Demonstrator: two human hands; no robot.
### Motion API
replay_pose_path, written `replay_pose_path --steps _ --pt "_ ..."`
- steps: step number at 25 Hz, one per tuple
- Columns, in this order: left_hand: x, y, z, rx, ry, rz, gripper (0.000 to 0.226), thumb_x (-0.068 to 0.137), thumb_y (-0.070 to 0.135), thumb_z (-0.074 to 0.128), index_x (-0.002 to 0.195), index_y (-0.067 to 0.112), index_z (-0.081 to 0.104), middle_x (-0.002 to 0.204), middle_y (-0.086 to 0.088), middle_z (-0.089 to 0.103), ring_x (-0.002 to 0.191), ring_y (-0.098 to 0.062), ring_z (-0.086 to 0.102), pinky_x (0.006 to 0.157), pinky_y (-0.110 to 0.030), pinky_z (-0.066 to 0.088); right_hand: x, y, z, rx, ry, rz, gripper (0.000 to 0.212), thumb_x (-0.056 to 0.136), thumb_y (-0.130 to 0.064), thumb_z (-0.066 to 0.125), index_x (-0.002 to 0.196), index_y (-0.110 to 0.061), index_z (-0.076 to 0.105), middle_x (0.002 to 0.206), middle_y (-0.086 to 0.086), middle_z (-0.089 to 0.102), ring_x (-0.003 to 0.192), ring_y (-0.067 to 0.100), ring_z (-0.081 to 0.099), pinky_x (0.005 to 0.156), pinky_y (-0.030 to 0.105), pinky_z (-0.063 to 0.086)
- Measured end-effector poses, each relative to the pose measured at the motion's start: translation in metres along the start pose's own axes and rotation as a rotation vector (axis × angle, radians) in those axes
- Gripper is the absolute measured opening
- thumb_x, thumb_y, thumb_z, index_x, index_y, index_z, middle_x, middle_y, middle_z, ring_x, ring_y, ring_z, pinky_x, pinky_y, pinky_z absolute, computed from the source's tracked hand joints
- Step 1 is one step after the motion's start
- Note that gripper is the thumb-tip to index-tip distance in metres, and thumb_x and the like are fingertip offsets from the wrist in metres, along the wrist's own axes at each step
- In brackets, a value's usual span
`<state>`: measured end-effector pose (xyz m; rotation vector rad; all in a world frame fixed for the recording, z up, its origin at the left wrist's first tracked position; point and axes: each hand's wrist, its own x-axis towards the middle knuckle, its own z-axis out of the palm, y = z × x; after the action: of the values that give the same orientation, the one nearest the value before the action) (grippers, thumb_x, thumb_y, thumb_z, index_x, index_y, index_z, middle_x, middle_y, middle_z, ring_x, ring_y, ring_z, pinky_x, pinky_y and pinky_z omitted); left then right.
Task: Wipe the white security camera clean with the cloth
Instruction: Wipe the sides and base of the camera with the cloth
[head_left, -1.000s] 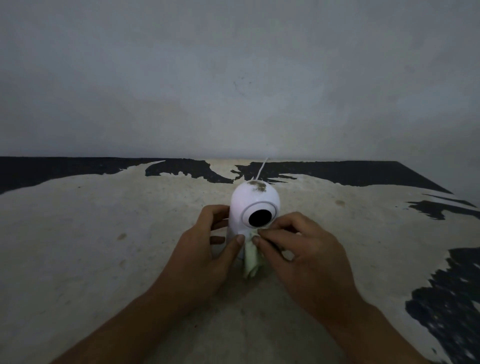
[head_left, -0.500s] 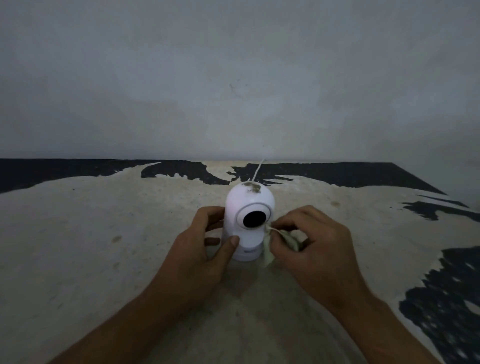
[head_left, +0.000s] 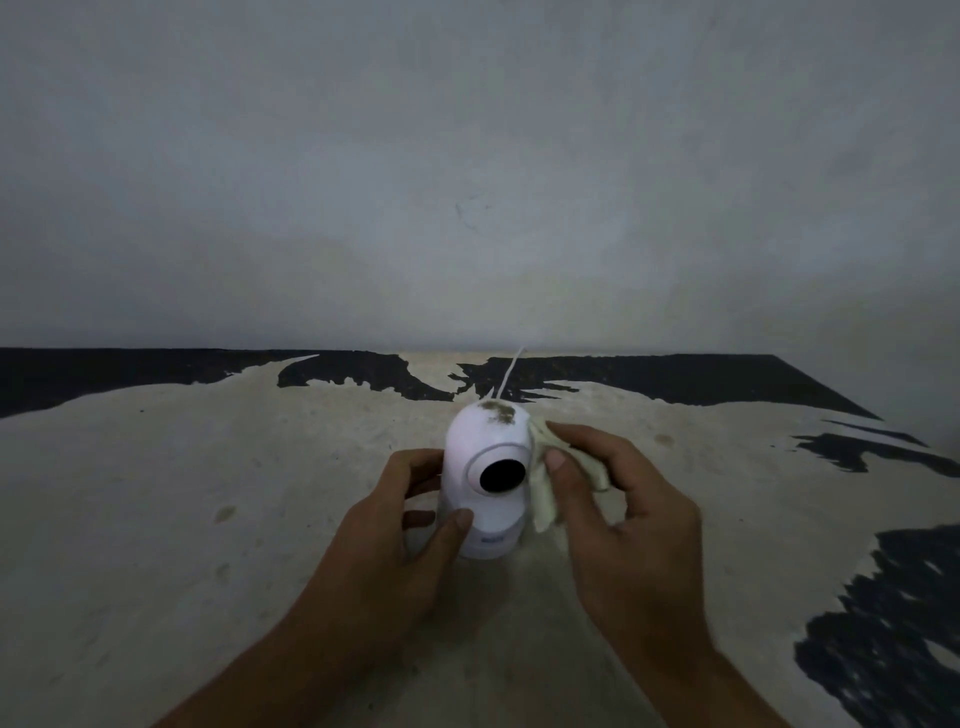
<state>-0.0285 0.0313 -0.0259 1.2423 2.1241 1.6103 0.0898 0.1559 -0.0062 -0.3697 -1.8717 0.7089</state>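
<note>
Left room: the pale, worn tabletop (head_left: 156, 519) lies bare from its left side up to the left hand, with only a few small brown spots on it; black patches run along its far edge where the top layer has peeled.
Left hand (head_left: 395, 551): wrapped around the lower body of the white security camera, fingers curled behind it and the thumb (head_left: 452, 530) pressed on the front of the base, gripping it.
White security camera (head_left: 485, 478): stands upright on the tabletop at the centre, between the two hands, its round black lens (head_left: 501, 475) turned toward the viewer; a brownish smudge of dirt (head_left: 498, 413) sits on the crown.
Writing: a small blue mark shows low on the camera's base (head_left: 491, 540), too blurred to read.
Cable (head_left: 509, 374): a thin white cord rises from behind the camera's top toward the far edge of the table.
Cloth (head_left: 545, 488): pale, crumpled, pressed against the camera's right side from near the crown down to about the base.
Right hand (head_left: 623, 525): pinches the cloth between thumb and fingers, closed on it, just beside the camera; the hand is slightly blurred, so the exact finger contact with the camera itself cannot be told.
Right room: open tabletop beyond the right hand, with larger black peeled patches toward the right edge and the far right corner.
Room: a plain grey wall (head_left: 467, 182) rises directly behind the table; the light is dim.
</note>
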Motion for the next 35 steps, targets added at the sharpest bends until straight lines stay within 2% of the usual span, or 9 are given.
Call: replay_pose_path --steps 4,10,16,18,23,27,29,33,35 --pt "0.001 0.001 0.001 0.012 0.006 -0.020 0.047 0.072 0.047 0.053 0.115 0.039 0.036 0.109 0.029 0.045 0.102 -0.006 0.056 0.085 -0.016 0.044 -0.012 0.004 0.011 -0.238 -0.129 -0.394 0.031 0.088 -0.023 0.056 0.111 -0.004 0.065 0.114 0.011 0.068 0.111 0.017 0.061 0.094 0.037 0.052" --pt "0.000 0.003 0.000 0.034 -0.004 -0.029 0.038 0.077 0.041 0.056 0.104 0.050 0.031 0.100 0.039 0.040 0.096 0.002 0.055 0.074 -0.008 0.044 -0.004 0.010 0.010 -0.200 -0.021 -0.291 0.032 0.087 -0.020 0.056 0.112 -0.003 0.065 0.114 0.011 0.068 0.111 0.012 0.058 0.094 0.033 0.049" --pt "0.000 0.003 -0.001 0.000 0.002 -0.046 0.042 0.074 0.043 0.054 0.114 0.036 0.041 0.117 0.019 0.053 0.103 -0.008 0.057 0.094 -0.038 0.048 -0.006 -0.002 0.021 -0.447 -0.229 -0.635 0.034 0.085 -0.022 0.052 0.118 -0.017 0.058 0.120 0.000 0.066 0.121 0.013 0.049 0.104 0.034 0.030" --pt "0.000 0.004 0.000 0.012 0.002 -0.062 0.041 0.077 0.039 0.057 0.113 0.039 0.038 0.113 0.022 0.050 0.103 -0.008 0.057 0.094 -0.035 0.049 -0.001 0.005 0.014 -0.458 -0.180 -0.604 0.032 0.086 -0.021 0.051 0.115 -0.013 0.062 0.117 0.003 0.067 0.118 0.014 0.051 0.106 0.032 0.028" --pt "0.001 0.003 0.000 0.020 0.002 -0.067 0.043 0.075 0.042 0.057 0.113 0.041 0.036 0.108 0.030 0.046 0.098 -0.002 0.056 0.088 -0.025 0.049 0.002 0.017 0.009 -0.341 0.006 -0.293 0.032 0.091 -0.024 0.049 0.114 -0.008 0.063 0.113 0.005 0.069 0.109 0.012 0.058 0.091 0.042 0.047" --pt "0.001 0.002 0.001 -0.006 0.002 -0.073 0.043 0.076 0.039 0.058 0.115 0.035 0.041 0.116 0.020 0.053 0.102 -0.006 0.057 0.092 -0.033 0.049 -0.005 0.001 0.022 -0.415 -0.197 -0.590 0.030 0.094 -0.027 0.043 0.122 -0.017 0.052 0.123 -0.001 0.063 0.122 0.013 0.049 0.101 0.039 0.035" --pt "0.002 0.002 0.001 -0.001 0.010 -0.078 0.039 0.079 0.031 0.060 0.113 0.035 0.040 0.113 0.020 0.052 0.102 -0.006 0.056 0.094 -0.033 0.048 -0.002 0.003 0.021 -0.434 -0.245 -0.621 0.029 0.096 -0.025 0.039 0.122 -0.020 0.051 0.124 -0.002 0.063 0.123 0.013 0.047 0.104 0.039 0.032" --pt "0.002 0.003 0.001 -0.010 0.002 -0.047 0.047 0.073 0.045 0.055 0.115 0.037 0.037 0.105 0.034 0.044 0.098 -0.001 0.056 0.084 -0.018 0.048 0.006 0.020 0.012 -0.266 -0.100 -0.265 0.031 0.098 -0.027 0.036 0.118 -0.017 0.058 0.118 -0.003 0.064 0.112 0.007 0.055 0.097 0.032 0.045" --pt "0.002 0.001 0.000 -0.011 -0.002 -0.039 0.051 0.070 0.049 0.053 0.117 0.037 0.037 0.108 0.033 0.044 0.099 0.001 0.055 0.082 -0.016 0.047 0.007 0.019 0.012 -0.151 -0.091 -0.079 0.025 0.096 -0.024 0.041 0.115 -0.024 0.057 0.111 -0.009 0.065 0.102 0.000 0.058 0.088 0.017 0.050"
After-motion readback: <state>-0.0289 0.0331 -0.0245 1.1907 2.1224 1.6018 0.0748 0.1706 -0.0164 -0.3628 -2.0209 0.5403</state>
